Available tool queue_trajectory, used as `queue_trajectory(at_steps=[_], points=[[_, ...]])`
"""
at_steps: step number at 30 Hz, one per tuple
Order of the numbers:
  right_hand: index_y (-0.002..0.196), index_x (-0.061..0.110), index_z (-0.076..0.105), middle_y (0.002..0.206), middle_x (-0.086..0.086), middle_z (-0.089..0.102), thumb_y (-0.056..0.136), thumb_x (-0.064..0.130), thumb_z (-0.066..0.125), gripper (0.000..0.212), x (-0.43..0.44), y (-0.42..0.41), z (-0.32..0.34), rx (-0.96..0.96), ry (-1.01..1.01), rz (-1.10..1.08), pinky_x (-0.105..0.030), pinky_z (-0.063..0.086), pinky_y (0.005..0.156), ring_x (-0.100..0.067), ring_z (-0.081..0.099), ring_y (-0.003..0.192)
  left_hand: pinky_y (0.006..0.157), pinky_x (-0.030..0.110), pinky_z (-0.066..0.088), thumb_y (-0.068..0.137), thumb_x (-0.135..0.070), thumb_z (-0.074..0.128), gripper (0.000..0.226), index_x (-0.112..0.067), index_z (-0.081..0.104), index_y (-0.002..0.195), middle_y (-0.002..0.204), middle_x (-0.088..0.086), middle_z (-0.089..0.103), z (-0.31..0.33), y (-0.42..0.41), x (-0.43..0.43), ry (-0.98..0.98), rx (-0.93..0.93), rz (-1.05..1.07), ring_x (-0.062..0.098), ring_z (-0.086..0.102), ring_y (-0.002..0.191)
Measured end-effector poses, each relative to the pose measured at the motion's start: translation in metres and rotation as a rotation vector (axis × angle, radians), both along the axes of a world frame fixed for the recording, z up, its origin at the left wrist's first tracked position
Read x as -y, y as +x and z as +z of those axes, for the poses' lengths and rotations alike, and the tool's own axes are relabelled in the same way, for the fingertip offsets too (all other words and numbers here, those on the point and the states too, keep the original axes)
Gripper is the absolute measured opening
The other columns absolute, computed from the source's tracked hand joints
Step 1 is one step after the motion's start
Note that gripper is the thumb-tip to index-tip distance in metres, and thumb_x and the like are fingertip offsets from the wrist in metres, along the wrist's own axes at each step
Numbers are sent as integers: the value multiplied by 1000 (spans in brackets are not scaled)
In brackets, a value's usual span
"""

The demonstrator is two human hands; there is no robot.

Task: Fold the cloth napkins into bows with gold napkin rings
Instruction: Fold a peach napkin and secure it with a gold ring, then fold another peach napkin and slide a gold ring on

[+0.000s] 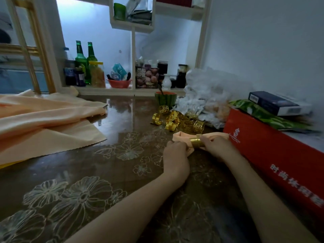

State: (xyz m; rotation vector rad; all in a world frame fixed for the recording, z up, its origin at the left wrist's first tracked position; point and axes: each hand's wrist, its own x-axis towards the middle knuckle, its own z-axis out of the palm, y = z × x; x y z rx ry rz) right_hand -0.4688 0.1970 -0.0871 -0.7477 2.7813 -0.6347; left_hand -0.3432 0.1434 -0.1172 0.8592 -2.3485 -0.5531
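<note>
Peach napkin (182, 135), gathered into a strip w/ a gold ring (196, 142) round its middle, lay near the tabletop's (87, 172) right edge, just beside the red box (273, 155). Left hand (175, 155) pinched the cloth left of the ring; right hand (217, 146) curled round it on the other side. Spare rings (177, 120) were piled just behind, and more peach cloths (43, 123) lay at the left edge.

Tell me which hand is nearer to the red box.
Right. The right hand holds the napkin close beside the red box. The left hand holds the napkin's other end, farther left of the box.
</note>
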Motion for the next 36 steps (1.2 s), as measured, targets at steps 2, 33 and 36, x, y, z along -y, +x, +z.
queue_trajectory(at_steps=[2,33,36], points=[[128,7,53,127,-16,54,94,57,35,63,-14,-9,-2,-55,13,-46,-39,43,97,-31,53,113,94,29,39,95,-12,46,26,-11,62,116,119,5,58,-1,-6,-2,-122,39,-84,20,44,111],[110,14,62,108,-2,62,95,10,49,20,11,97,7,-295,-407,585,-23,45,71,-7,53,81,101,47,37,84,-12,65,44,-12,56,127,134,13,53,2,228,96,-256,193,188,33,46,123],[112,16,61,102,2,60,93,12,54,21,48,154,-5,-75,-310,806,-15,45,72,-8,55,90,108,51,27,83,-21,67,64,-12,40,140,148,14,35,-5,264,135,-331,247,437,33,33,135]])
